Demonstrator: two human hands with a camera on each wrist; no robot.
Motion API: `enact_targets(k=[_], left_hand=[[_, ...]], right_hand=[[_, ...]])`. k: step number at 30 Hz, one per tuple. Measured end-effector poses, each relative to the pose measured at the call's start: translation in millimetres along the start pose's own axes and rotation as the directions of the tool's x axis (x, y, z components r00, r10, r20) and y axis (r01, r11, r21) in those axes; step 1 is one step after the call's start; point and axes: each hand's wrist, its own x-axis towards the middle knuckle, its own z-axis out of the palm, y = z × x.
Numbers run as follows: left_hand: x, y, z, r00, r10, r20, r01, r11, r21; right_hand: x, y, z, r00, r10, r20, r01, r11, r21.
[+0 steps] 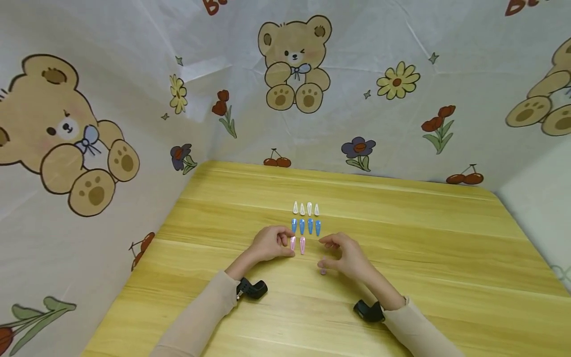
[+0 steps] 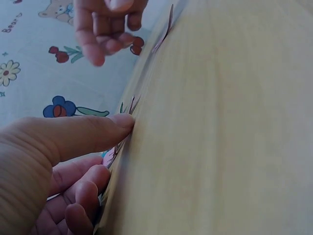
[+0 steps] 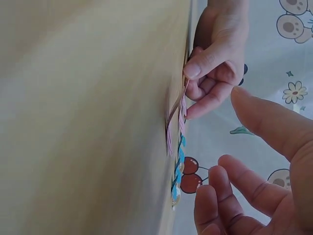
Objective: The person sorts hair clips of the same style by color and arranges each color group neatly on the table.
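In the head view my left hand (image 1: 269, 244) holds a pink snap hair clip (image 1: 293, 243) at the left of the front row, index finger at its upper end and thumb at its lower end. A second pink hair clip (image 1: 302, 245) lies just right of it. My right hand (image 1: 345, 255) hovers with parted, loosely bent fingers over another pink clip (image 1: 323, 271), partly hidden by its thumb. In the right wrist view nothing lies between the fingers (image 3: 234, 196) of that hand. The left wrist view shows the loose clip (image 2: 164, 34) on the tabletop, apart from the fingers.
Behind the pink clips lies a row of several blue hair clips (image 1: 302, 226), and behind that a row of several white ones (image 1: 309, 208). The wooden table (image 1: 401, 213) is bordered by a bear-printed cloth (image 1: 250, 129) at the back and sides.
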Motion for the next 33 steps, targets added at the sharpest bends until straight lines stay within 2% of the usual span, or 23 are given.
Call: enact_targets(k=[5, 11, 20, 30, 33], left_hand=[[-0.4, 0.5, 0.0, 1.000, 0.008, 0.000, -0.008, 1.000, -0.011], [-0.5, 1.6, 0.2, 1.000, 0.004, 0.004, -0.004, 1.000, -0.019], [-1.6, 1.1, -0.5, 1.000, 0.006, -0.004, -0.006, 1.000, -0.018], [-1.0, 0.5, -0.3, 1.000, 0.005, -0.003, -0.006, 1.000, -0.016], [-0.6, 0.2, -0.1, 1.000, 0.007, -0.002, -0.007, 1.000, -0.015]], right_hand=[[-14.4, 5, -1, 1.000, 0.029, -0.007, -0.029, 1.000, 0.000], [-21.2, 11, 9, 1.000, 0.025, -0.009, -0.025, 0.999, -0.042], [-21.4, 12, 15, 0.999, 0.046, -0.004, -0.046, 0.993, -0.112], [-20.2, 11, 14, 0.999, 0.044, 0.008, -0.043, 0.992, -0.115], [-18.0, 10, 12, 0.998, 0.052, 0.023, -0.050, 0.996, -0.073]])
